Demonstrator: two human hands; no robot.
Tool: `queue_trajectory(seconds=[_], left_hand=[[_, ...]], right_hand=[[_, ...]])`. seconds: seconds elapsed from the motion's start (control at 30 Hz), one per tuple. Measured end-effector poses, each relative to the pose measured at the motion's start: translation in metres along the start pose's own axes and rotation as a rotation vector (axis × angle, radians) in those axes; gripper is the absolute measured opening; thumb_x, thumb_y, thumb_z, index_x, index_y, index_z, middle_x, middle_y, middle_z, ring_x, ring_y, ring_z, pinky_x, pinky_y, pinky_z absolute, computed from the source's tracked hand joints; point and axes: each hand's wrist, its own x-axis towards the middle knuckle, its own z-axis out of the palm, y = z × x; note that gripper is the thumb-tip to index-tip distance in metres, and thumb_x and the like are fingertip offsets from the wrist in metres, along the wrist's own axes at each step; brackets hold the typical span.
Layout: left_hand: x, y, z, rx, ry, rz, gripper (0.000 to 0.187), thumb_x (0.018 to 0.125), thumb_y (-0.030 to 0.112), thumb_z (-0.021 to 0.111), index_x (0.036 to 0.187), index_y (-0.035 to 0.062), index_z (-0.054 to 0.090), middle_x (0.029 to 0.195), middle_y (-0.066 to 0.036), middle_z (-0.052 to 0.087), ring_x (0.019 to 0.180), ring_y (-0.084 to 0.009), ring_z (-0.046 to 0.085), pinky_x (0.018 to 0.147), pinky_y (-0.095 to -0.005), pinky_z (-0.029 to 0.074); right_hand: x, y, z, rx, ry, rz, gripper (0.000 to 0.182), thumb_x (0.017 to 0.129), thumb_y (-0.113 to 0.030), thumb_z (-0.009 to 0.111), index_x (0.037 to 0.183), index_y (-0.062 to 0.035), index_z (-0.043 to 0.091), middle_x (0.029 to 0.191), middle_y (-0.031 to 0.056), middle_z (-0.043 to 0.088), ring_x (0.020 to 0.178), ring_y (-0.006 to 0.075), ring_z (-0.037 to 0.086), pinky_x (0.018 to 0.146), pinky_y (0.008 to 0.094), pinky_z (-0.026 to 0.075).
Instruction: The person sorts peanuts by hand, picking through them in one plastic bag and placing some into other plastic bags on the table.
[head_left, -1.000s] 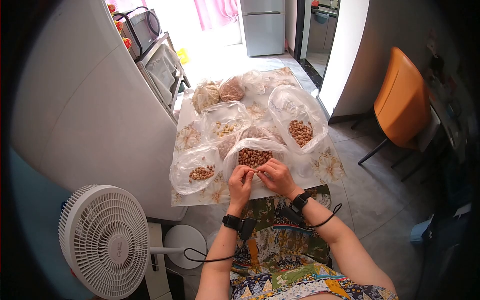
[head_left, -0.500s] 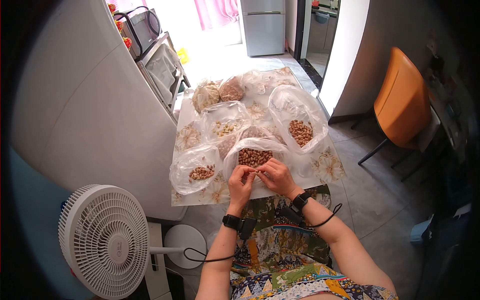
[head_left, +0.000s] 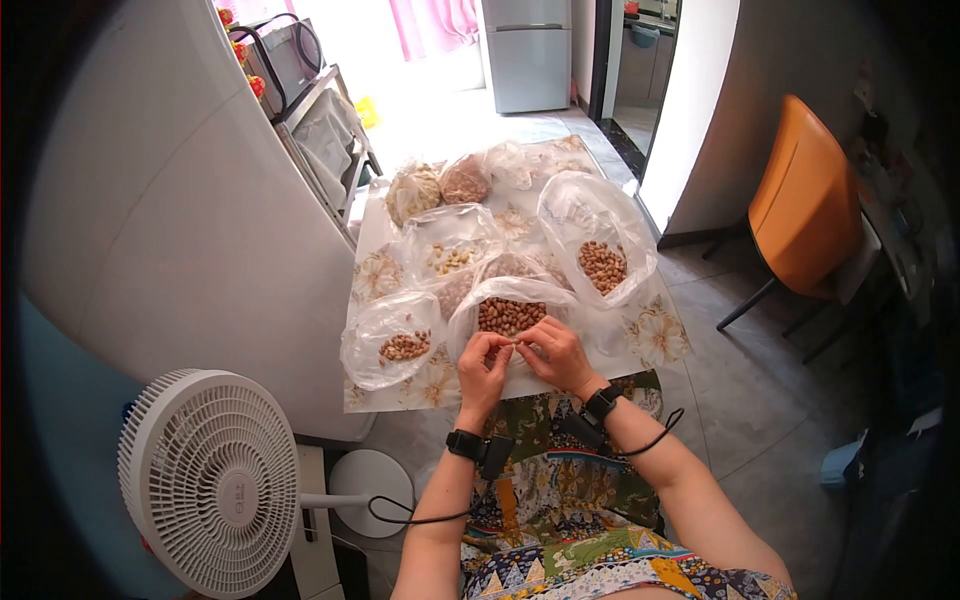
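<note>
My left hand (head_left: 484,368) and my right hand (head_left: 555,354) meet fingertip to fingertip at the near edge of an open plastic bag of reddish-brown nuts (head_left: 510,316). Both are closed in a pinch around something small and pale, too tiny to name. To the left lies a bag with fewer nuts (head_left: 405,346). Behind it an open bag holds pale yellowish pieces (head_left: 450,258). Another open bag of brown nuts (head_left: 603,266) is at the right.
Two filled bags, one yellowish (head_left: 412,194) and one pinkish (head_left: 464,179), stand at the back of the flowered table (head_left: 657,335). A white fan (head_left: 225,485) is at lower left, an orange chair (head_left: 805,200) at right.
</note>
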Motion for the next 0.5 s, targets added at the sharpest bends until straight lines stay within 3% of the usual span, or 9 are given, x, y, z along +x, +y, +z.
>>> queue_trajectory(seconds=[0.33,0.5], left_hand=[[0.0018,0.0036,-0.0002,0.037,0.007,0.049,0.005,0.091,0.003,0.072,0.094,0.0007,0.069,0.090,-0.008,0.065,0.072,-0.0170,0.063,0.066,-0.0291,0.051],[0.0015,0.0040,-0.0019,0.029,-0.009,-0.001,0.005,0.091,0.002,0.072,0.093,-0.0003,0.068,0.091,-0.006,0.065,0.075,-0.0138,0.061,0.068,-0.0271,0.049]], right_hand=[[-0.0009,0.0020,0.0013,-0.004,-0.017,-0.011,0.009,0.086,-0.010,0.075,0.091,-0.0056,0.070,0.083,0.0097,0.066,0.081,0.0298,0.063,0.071,0.0406,0.052],[-0.0003,0.0025,0.0010,-0.002,-0.027,0.003,0.008,0.086,-0.009,0.074,0.092,-0.0053,0.070,0.083,0.0098,0.067,0.081,0.0299,0.063,0.071,0.0409,0.052]])
